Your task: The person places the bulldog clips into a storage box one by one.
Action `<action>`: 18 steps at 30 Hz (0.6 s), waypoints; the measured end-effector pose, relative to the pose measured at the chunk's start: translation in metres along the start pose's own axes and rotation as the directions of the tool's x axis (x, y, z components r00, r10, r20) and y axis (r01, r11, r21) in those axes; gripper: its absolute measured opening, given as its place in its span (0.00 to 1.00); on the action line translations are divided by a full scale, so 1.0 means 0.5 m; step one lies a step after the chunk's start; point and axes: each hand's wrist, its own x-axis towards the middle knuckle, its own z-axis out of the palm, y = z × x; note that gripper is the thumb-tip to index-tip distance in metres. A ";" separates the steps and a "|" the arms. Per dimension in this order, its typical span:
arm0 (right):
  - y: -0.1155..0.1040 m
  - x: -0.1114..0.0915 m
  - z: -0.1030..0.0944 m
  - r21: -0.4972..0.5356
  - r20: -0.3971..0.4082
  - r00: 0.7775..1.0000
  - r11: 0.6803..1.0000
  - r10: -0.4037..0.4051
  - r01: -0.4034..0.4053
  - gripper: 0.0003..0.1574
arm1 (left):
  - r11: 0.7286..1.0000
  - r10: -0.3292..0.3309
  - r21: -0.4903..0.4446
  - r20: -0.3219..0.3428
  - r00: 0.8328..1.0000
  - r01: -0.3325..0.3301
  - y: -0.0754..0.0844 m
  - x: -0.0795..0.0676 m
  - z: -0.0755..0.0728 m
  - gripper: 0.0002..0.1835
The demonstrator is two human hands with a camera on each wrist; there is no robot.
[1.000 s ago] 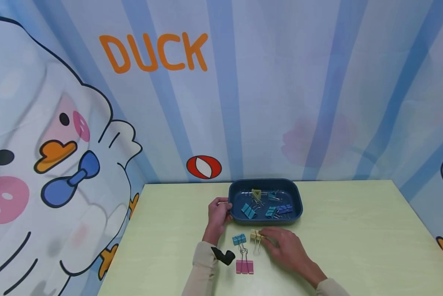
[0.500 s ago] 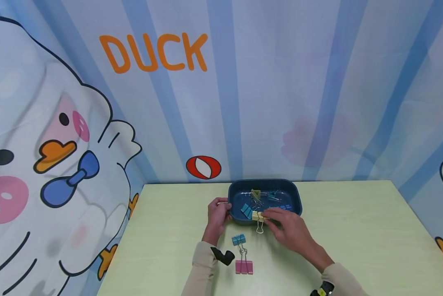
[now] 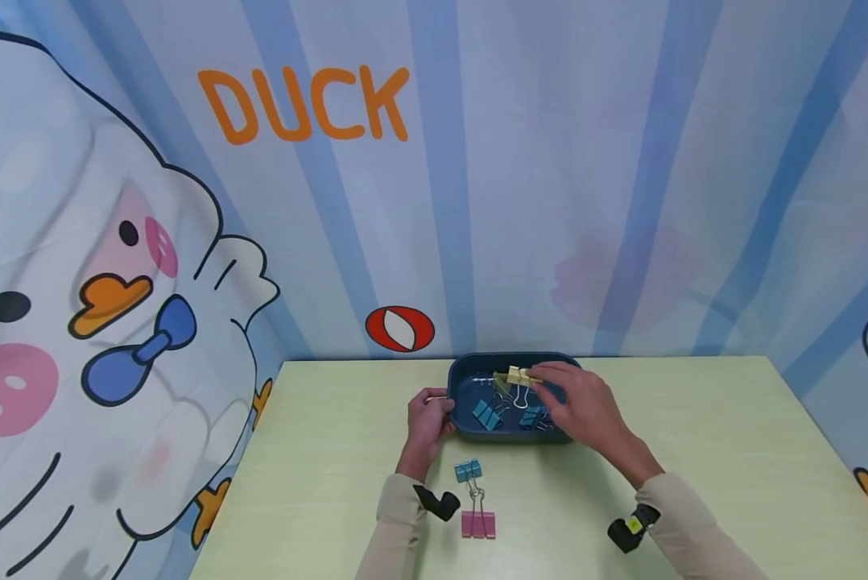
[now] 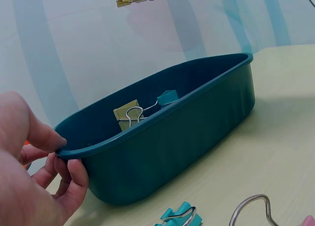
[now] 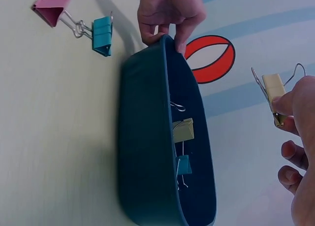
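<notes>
A dark blue tray [image 3: 470, 436] stands at the back of the table, with several binder clips inside, among them a blue one [image 3: 487, 415] and a yellow one [image 4: 127, 112]. My left hand [image 3: 426, 427] grips the tray's left rim, thumb inside and fingers outside, as the left wrist view shows. Above the tray, my right hand [image 3: 582, 403] pinches a pale yellow binder clip [image 5: 273, 90] between thumb and fingers; its wire handles stick out. On the table in front lie a small blue binder clip [image 3: 468, 470] and a pink binder clip [image 3: 478, 524], their wire handles meeting.
The pale yellow-green table [image 3: 318, 467] ends at a printed curtain [image 3: 506, 201] directly behind the tray. A black wrist camera [image 3: 437, 503] sits on the left sleeve, and another camera [image 3: 633, 528] on the right.
The pale yellow binder clip has been lifted off the table beside the blue one and carried forward over the tray in my right hand. My left hand stays on the rim.
</notes>
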 end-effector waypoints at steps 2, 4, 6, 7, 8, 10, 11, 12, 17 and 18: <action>0.002 0.005 -0.001 0.007 -0.001 1.000 1.000 0.008 -0.008 0.16 | 1.000 0.000 0.000 0.003 1.000 0.000 0.000 0.000 0.000 0.15; 0.003 0.008 0.001 0.006 -0.005 1.000 1.000 0.010 -0.010 0.15 | 1.000 -0.002 -0.003 0.004 1.000 0.002 -0.001 0.000 0.000 0.15; 0.004 0.010 0.004 0.004 -0.008 1.000 1.000 0.012 -0.012 0.15 | 1.000 -0.001 -0.003 0.005 1.000 0.001 -0.001 0.000 0.000 0.15; 0.004 0.010 0.006 0.004 -0.009 1.000 1.000 0.013 -0.013 0.15 | 1.000 -0.002 -0.003 0.005 1.000 0.002 -0.001 0.000 0.000 0.15; 0.004 0.010 0.007 0.003 -0.009 1.000 1.000 0.016 -0.016 0.15 | 1.000 -0.003 -0.003 0.004 1.000 0.003 0.000 -0.001 0.000 0.15; 0.004 0.011 0.009 -0.001 -0.006 1.000 1.000 0.022 -0.022 0.15 | 1.000 -0.008 0.000 0.002 1.000 0.008 0.000 -0.001 0.000 0.14; 0.004 0.011 0.009 -0.001 -0.003 1.000 1.000 0.027 -0.027 0.15 | 1.000 -0.007 0.000 0.002 1.000 0.007 0.001 -0.002 0.001 0.14; 0.004 0.011 0.010 0.000 -0.002 1.000 1.000 0.031 -0.031 0.15 | 1.000 -0.006 0.000 0.002 1.000 0.006 0.002 -0.003 0.001 0.14; 0.004 0.013 0.013 -0.001 -0.017 0.999 0.999 0.052 -0.052 0.14 | 1.000 -0.008 0.000 0.001 1.000 0.008 0.004 -0.005 0.001 0.15; 0.005 0.013 0.014 -0.002 -0.021 0.998 0.999 0.053 -0.053 0.15 | 1.000 -0.010 0.000 0.001 1.000 0.010 0.003 -0.004 0.001 0.15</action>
